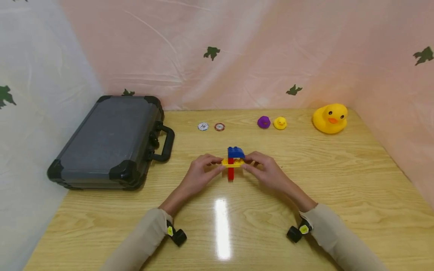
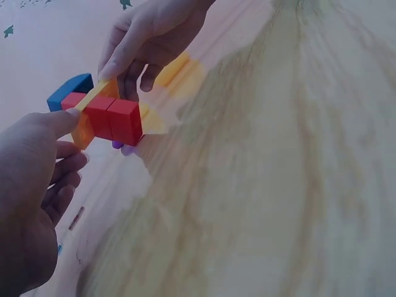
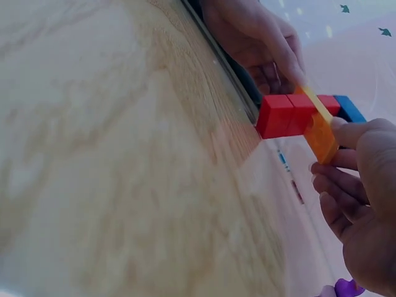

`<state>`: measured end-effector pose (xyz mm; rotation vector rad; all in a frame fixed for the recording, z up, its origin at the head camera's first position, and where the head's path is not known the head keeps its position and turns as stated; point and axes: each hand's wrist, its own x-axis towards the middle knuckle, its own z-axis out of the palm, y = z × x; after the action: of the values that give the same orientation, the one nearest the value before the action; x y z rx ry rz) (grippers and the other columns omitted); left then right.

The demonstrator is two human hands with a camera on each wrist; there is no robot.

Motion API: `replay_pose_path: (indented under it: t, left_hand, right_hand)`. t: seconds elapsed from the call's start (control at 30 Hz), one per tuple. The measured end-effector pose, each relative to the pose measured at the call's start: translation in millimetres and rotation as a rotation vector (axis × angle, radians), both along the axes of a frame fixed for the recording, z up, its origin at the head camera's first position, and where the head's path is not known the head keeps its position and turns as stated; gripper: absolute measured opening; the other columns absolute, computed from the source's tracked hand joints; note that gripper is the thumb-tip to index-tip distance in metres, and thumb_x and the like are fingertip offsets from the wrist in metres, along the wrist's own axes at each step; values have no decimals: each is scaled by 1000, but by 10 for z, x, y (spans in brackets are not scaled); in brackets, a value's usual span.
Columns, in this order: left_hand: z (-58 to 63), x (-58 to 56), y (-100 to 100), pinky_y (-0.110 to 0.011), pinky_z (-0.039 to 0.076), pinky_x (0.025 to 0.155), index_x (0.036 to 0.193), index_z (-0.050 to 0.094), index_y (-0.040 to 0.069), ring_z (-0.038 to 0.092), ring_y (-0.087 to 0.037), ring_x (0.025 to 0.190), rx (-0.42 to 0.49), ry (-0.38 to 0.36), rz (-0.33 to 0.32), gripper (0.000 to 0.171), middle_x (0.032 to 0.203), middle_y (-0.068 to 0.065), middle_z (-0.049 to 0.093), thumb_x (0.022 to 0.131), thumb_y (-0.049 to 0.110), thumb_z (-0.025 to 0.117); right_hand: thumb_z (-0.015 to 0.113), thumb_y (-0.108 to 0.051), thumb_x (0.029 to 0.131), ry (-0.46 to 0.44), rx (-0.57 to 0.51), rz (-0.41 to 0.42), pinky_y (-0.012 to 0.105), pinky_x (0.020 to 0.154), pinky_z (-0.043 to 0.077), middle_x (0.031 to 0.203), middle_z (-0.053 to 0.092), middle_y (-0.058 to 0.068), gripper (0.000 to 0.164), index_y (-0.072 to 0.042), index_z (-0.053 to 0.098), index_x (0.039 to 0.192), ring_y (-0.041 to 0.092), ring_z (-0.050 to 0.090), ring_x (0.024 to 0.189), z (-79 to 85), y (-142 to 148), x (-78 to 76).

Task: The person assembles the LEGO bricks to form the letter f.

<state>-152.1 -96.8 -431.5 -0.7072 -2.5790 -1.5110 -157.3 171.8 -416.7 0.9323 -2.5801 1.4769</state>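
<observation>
A small toy-brick build sits between both hands in the middle of the head view. Stacked red bricks [image 1: 231, 174] form its upright column, a yellow plate [image 2: 85, 131] crosses the column, and a blue brick [image 1: 235, 152] with one curved end tops it. My left hand [image 1: 200, 171] pinches the left end of the yellow plate between thumb and fingers. At the plate's right end, my right hand [image 1: 266, 170] pinches likewise, its fingers close to the blue brick. Both wrist views show the thumbs on the plate. Whether the column's foot touches the table cannot be told.
A grey hard case [image 1: 108, 139] with a black handle [image 1: 167, 143] lies at left. Farther back are a white chip [image 1: 203, 126], a red-rimmed chip [image 1: 219, 127], a small purple duck [image 1: 263, 122], a small yellow duck [image 1: 280, 123] and a large yellow duck [image 1: 330, 119]. Cloth walls surround the wooden table [image 1: 339, 180].
</observation>
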Motion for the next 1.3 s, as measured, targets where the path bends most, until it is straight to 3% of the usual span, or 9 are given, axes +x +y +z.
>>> replay_pose_path:
  t: [0.3,0.63,0.93,1.3]
  left_hand:
    - [7,-61,77,-43,51,97,121,75,6,63,-22,109,1,-41,93,29,114,-4,72,101,26,71]
    - [-2,-103,144,-44,47,103,116,76,4,64,-25,114,4,-94,166,28,114,-8,73,102,27,70]
    - [-17,-134,199,-42,52,92,111,77,2,67,-23,101,6,-106,171,22,106,-9,74,102,21,69]
    - [-26,-154,218,-42,52,91,110,77,2,67,-23,101,-5,-98,177,22,106,-9,74,102,21,69]
  right_hand:
    - [64,-10,104,-39,9,-113,31,81,55,110,73,11,22,3,71,120,21,65,92,-26,-109,-54]
    - [62,-10,105,-116,37,-184,31,77,50,106,72,12,20,2,72,117,22,59,87,-28,-169,-91]
    - [62,-11,105,-157,61,-167,42,86,51,106,70,11,19,1,75,112,25,61,94,-35,-189,-124]
    - [60,-10,106,-119,92,-171,46,91,50,108,70,12,21,3,75,114,27,61,99,-42,-177,-151]
